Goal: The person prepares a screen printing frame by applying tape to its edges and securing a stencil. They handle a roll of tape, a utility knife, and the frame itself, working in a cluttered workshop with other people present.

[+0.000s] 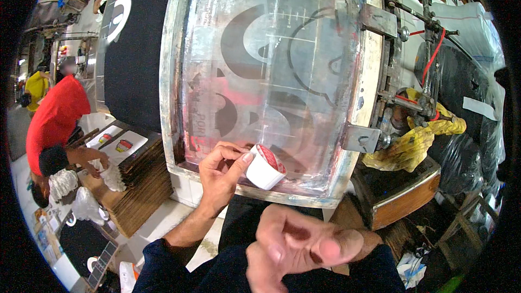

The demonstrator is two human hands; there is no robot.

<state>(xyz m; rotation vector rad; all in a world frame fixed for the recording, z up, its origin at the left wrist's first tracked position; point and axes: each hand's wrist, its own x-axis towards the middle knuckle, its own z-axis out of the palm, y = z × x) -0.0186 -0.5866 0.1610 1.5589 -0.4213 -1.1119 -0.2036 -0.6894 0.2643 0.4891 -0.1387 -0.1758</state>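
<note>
My left hand (pixel 222 173) pinches a roll of white tape (pixel 264 176) between thumb and fingers; red shows inside its ring. The roll is over the near edge of a printing screen (pixel 255 84), whose grey mesh carries dark rounded shapes and pink stains. A worn, paint-smeared frame (pixel 169 70) surrounds the mesh. Closer to me, my right hand (pixel 304 241) is raised in front of my lap, its thumb apart from the bent fingers. Nothing shows in it, and part of it is blurred.
Metal hinge clamps (pixel 379 20) grip the screen's right side, with a yellow cloth (pixel 418 135) below them. To the left lies a black printed panel (pixel 133 49). A person in a red shirt (pixel 57 119) bends by a stack of boards (pixel 138 184). Black plastic bags (pixel 456 87) lie at right.
</note>
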